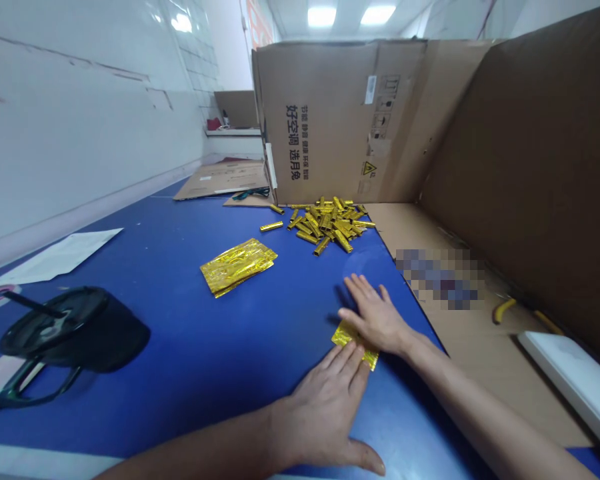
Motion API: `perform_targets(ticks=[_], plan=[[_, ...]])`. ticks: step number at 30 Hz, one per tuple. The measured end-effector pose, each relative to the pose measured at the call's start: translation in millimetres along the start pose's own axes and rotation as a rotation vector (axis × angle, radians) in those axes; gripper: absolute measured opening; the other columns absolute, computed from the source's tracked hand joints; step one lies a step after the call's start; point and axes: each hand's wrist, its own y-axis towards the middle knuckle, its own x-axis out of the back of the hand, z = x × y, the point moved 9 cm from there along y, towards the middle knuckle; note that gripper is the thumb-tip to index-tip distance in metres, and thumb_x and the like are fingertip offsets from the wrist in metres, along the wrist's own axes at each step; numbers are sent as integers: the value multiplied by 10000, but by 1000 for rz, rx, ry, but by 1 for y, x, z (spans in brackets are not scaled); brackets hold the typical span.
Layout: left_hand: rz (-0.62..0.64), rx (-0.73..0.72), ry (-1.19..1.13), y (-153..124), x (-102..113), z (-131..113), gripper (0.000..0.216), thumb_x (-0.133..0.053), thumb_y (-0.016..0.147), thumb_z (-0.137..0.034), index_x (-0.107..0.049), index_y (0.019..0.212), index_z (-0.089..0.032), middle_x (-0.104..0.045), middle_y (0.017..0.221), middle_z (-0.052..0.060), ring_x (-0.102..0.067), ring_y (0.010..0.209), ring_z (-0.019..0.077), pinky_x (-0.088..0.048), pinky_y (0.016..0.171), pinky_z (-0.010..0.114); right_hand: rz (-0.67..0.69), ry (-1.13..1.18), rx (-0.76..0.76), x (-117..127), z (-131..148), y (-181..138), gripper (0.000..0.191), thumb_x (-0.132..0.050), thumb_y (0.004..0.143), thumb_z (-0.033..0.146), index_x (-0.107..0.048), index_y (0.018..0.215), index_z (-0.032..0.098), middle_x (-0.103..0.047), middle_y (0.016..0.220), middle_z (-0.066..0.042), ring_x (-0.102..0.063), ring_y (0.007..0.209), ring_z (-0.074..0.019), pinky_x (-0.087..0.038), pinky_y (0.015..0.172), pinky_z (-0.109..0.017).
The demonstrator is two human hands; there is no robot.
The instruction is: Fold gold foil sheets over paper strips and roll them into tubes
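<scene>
A gold foil sheet [347, 333] lies on the blue table, partly covered by both hands. My left hand [330, 400] rests palm down with its fingertips on the sheet's near edge and its thumb stretched out to the side. Just beyond it, my right hand [375, 313] is over the far side of the sheet, fingers extended and pointing forward. Further left sits a stack of gold foil sheets [239, 267]. At the back, a pile of small rolled gold foil tubes [327, 223] is heaped against the cardboard, with one loose tube [271, 227] beside it.
A black lidded mug [80, 333] with a straw stands at the left, near a white paper [55, 257]. A large cardboard box [340, 127] walls off the back and right. A white flat object [570, 380] lies at right on the cardboard [500, 373].
</scene>
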Motion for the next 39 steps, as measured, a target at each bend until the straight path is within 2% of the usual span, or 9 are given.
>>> perform_targets(ticks=[3, 8, 14, 20, 23, 26, 30, 39], plan=[[-15, -8, -12, 0, 2, -1, 966, -368, 652, -725, -162, 1327, -65, -150, 1386, 182, -84, 1273, 307, -111, 1033, 438, 88, -48, 100, -16, 22, -3, 712, -190, 783, 633, -196, 1349, 200, -139, 1419, -89, -33, 1288, -257, -67, 987, -534], [10, 7, -1, -1, -2, 1, 958, -335, 662, -732, -190, 1315, -47, -145, 1384, 187, -47, 1278, 290, -106, 1041, 412, 54, -125, 8, -18, -1, 15, 722, -150, 788, 633, -220, 1343, 176, -136, 1418, -108, -50, 1285, -274, -61, 981, -541], [2, 9, 22, -2, 0, 0, 932, -305, 682, -726, -206, 1309, -43, -164, 1379, 189, -65, 1279, 286, -104, 1041, 410, 24, -158, 44, -13, -6, 24, 714, -144, 791, 632, -244, 1335, 180, -159, 1413, -120, -81, 1282, -273, -97, 979, -531], [-24, -31, 70, 5, 20, -5, 768, -329, 737, -660, -326, 1266, -103, -354, 1308, 147, -253, 1236, 259, -121, 1036, 392, 83, -162, 234, -15, 15, 26, 716, -201, 792, 621, -235, 1338, 159, -152, 1410, -136, -99, 1282, -259, -79, 993, -507], [-40, -43, 73, 9, 24, -2, 825, -330, 724, -674, -273, 1294, -81, -256, 1357, 163, -154, 1270, 260, -123, 1036, 379, 111, -156, 328, -15, 25, 28, 730, -258, 780, 619, -213, 1344, 159, -168, 1408, -131, -121, 1280, -254, -87, 1001, -487], [3, -70, 55, 9, 13, 1, 873, -294, 721, -688, -188, 1325, -67, -155, 1388, 167, -57, 1284, 259, -80, 1038, 401, 113, -145, 379, -14, 30, 29, 744, -279, 773, 621, -206, 1346, 152, -175, 1406, -133, -135, 1277, -257, -91, 1004, -478], [50, -102, 21, 7, 2, 1, 902, -293, 711, -697, -151, 1335, -61, -122, 1395, 159, -57, 1284, 259, -20, 1042, 406, 112, -139, 392, -13, 32, 28, 749, -280, 770, 624, -206, 1346, 150, -174, 1407, -133, -135, 1277, -254, -85, 1007, -472], [61, -93, -14, 4, -4, -4, 922, -332, 717, -671, -76, 1341, -42, -48, 1398, 170, -28, 1280, 278, -46, 1044, 409, 117, -119, 429, -13, 35, 29, 778, -280, 758, 645, -218, 1342, 135, -184, 1401, -152, -145, 1273, -269, -90, 1006, -469]])
